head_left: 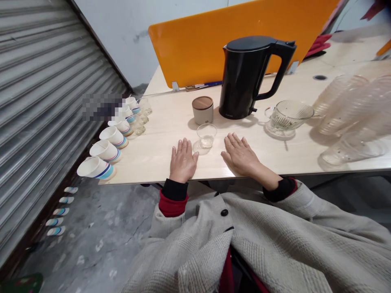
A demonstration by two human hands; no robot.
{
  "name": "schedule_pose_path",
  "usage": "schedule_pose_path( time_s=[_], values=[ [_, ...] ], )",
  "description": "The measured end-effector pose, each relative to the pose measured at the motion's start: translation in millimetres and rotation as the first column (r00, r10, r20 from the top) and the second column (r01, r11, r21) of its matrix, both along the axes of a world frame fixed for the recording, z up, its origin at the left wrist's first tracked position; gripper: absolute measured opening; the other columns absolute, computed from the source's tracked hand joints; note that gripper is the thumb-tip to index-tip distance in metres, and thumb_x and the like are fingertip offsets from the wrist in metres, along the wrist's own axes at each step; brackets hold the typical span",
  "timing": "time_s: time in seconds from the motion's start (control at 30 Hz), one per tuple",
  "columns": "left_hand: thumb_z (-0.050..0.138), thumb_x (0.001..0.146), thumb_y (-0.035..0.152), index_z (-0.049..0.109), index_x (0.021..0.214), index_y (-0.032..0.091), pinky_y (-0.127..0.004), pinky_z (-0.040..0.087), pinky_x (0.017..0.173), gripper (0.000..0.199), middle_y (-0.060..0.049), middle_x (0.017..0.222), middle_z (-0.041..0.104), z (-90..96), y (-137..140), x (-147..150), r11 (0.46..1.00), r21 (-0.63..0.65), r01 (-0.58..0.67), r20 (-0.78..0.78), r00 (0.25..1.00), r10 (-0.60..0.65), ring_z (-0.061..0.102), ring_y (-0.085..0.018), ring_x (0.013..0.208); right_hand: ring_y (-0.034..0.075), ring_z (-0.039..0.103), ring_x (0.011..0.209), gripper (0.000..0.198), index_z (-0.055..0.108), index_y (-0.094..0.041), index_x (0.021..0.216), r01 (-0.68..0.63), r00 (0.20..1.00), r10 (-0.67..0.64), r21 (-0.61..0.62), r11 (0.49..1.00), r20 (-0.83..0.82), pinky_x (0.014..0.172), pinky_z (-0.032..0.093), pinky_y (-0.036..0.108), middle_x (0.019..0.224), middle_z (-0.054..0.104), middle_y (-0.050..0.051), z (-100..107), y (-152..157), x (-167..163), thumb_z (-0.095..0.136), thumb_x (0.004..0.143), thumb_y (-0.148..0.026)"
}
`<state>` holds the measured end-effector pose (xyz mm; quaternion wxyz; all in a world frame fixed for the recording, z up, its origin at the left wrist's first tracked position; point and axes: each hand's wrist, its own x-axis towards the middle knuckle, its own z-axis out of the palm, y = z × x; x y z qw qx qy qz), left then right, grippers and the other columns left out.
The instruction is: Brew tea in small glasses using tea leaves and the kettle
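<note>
My left hand lies flat, palm down, at the table's front edge, fingers stretched out and nothing in them. My right hand rests the same way further right. Between them, a little beyond the fingertips, stands a small clear cup; neither hand clearly touches it. Behind the cup is a grey canister with a wooden lid. A black electric kettle stands upright behind my right hand, its handle pointing right. To the right of that hand, a ribbed glass dripper with a handle sits on the table.
Stacks of clear plastic cups fill the right side, one stack lying down. Striped paper cups line the left edge, with small glass cups beside them. An orange divider stands behind the kettle, a pen at its foot.
</note>
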<state>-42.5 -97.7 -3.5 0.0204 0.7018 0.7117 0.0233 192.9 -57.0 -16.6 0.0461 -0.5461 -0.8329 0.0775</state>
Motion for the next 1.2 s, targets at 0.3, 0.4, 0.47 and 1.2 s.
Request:
schedule_pose_path(
  time_s=[0.3,0.4,0.47,1.2],
  values=[
    [0.032,0.110,0.040,0.031,0.168,0.008,-0.055,0.020,0.136,0.066,-0.015,0.178,0.022,-2.3,0.5,-1.0,1.000,0.010,0.003,0.011,1.000,-0.003,0.021,-0.031,0.167,0.035,0.018,0.166,0.075,0.035,-0.004,0.167,-0.002,1.000,0.002,0.016,1.000,-0.011,0.135,0.016,0.059,0.176,0.025,0.020,-4.1,1.2,1.3,0.030,0.106,-0.047],
    [0.032,0.110,0.040,0.031,0.168,0.007,-0.055,0.021,0.136,0.067,-0.016,0.178,0.023,-3.0,0.7,-1.2,1.000,0.015,0.004,0.005,1.000,-0.004,0.022,-0.032,0.167,0.035,0.019,0.166,0.075,0.035,-0.004,0.167,-0.010,1.000,0.010,0.023,1.000,-0.021,0.135,0.017,0.060,0.176,0.025,0.021,-5.4,1.8,1.4,0.029,0.106,-0.048],
    [0.032,0.110,0.040,0.032,0.168,0.008,-0.055,0.021,0.136,0.066,-0.015,0.177,0.024,-3.4,0.7,-1.4,1.000,0.023,0.006,0.005,1.000,-0.006,0.022,-0.031,0.167,0.036,0.018,0.166,0.076,0.034,-0.003,0.167,-0.010,1.000,0.010,0.019,1.000,-0.019,0.135,0.016,0.061,0.176,0.024,0.021,-5.3,2.1,1.2,0.029,0.106,-0.048],
    [0.031,0.110,0.041,0.030,0.168,0.007,-0.054,0.018,0.137,0.067,-0.014,0.178,0.021,-1.0,0.1,-0.3,1.000,-0.002,0.002,0.014,1.000,-0.002,0.019,-0.031,0.167,0.036,0.017,0.166,0.077,0.034,0.000,0.166,-0.001,1.000,0.001,-0.011,1.000,-0.002,0.135,0.016,0.061,0.176,0.023,0.022,2.0,-0.3,-0.8,0.029,0.105,-0.045]
  ],
)
